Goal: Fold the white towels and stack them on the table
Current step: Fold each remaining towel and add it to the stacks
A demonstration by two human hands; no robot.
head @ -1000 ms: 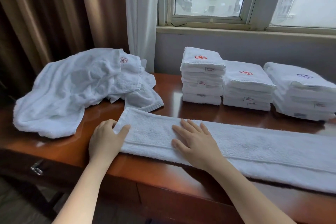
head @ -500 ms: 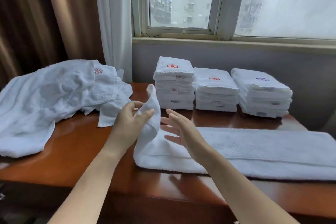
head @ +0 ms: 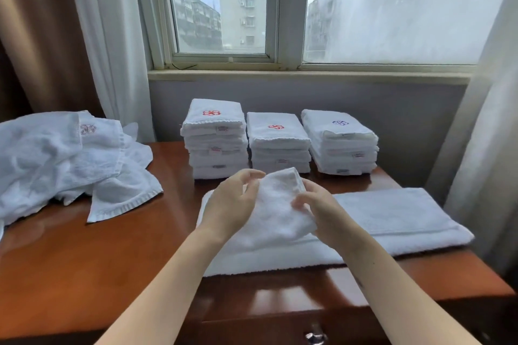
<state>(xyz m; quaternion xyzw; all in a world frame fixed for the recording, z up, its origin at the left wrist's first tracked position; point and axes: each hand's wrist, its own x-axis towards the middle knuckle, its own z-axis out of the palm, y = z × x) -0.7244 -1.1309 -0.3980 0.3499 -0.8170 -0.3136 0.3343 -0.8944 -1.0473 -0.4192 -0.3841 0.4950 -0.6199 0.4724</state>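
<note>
Two hands on towel [head: 392, 213]: left hand [head: 229, 206] and right hand [head: 323, 211] pinch its raised end, fingers curled on cloth, in front of folded stacks [head: 277, 143]

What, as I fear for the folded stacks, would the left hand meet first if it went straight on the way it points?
The lifted end of the towel, which the left hand grips. Past that, probably the middle stack, though depth is unclear.
</note>
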